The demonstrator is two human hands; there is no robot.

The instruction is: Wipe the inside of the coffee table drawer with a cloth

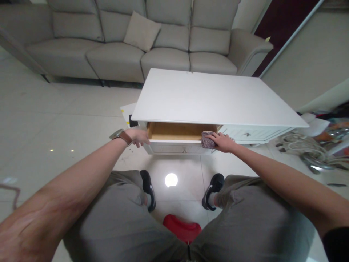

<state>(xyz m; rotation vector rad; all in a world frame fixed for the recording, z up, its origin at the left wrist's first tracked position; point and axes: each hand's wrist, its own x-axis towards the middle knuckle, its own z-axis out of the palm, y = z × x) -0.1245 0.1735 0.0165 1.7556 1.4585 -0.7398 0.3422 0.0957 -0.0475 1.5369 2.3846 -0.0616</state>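
Note:
A white coffee table (212, 96) has its left drawer (166, 147) pulled part way out, its bare wooden inside showing. At the drawer's left front corner is my left hand (139, 137), its fingers bent around the edge. A brown-strapped watch (121, 136) sits on that wrist. My right hand (225, 142) is closed on a purple-grey cloth (208, 140), which lies folded over the right end of the drawer front. The fingers press the cloth against the top edge and front face. A small metal knob (184, 150) is on the drawer front.
A second, closed drawer (249, 135) is to the right. Behind the table stands a grey sofa (117, 60) with a cushion (142, 31). Coiled cables (308, 143) lie on the floor at right. Below me is a red seat (182, 228), between my legs.

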